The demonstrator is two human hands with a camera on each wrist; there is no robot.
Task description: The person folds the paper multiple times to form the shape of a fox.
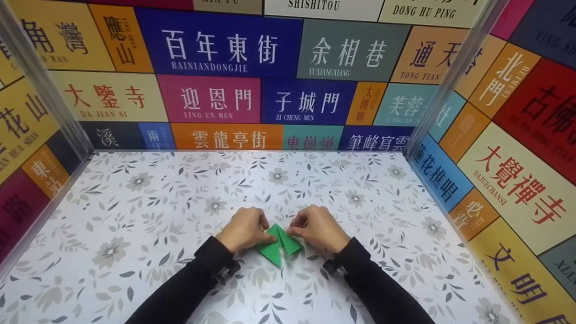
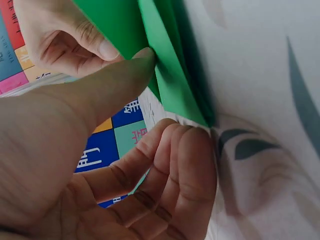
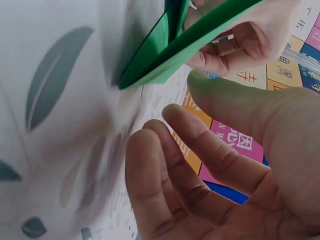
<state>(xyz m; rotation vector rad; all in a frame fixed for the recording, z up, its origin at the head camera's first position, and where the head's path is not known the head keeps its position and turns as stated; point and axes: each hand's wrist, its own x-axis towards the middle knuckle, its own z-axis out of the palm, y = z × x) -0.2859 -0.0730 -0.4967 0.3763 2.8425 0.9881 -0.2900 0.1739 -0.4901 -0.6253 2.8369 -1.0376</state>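
A folded green paper [image 1: 275, 245] with a peaked top and splayed flaps is at the middle of the table, between the two hands. My left hand [image 1: 245, 228] holds its left side, the thumb [image 2: 142, 60] lying on the green face and the other fingers curled near its lower edge. On the right side, my right hand [image 1: 318, 228] is close to the paper's edge. In the right wrist view its thumb [image 3: 220, 92] and loosely bent fingers stand apart with nothing between them, just off the green paper [image 3: 165, 60].
A white table [image 1: 180, 198] with a grey flower and leaf print spreads around the hands. Colourful panels [image 1: 216, 49] with printed place names rise behind it and on both sides. Black sleeves [image 1: 180, 288] cover the forearms, with a dark band at each wrist.
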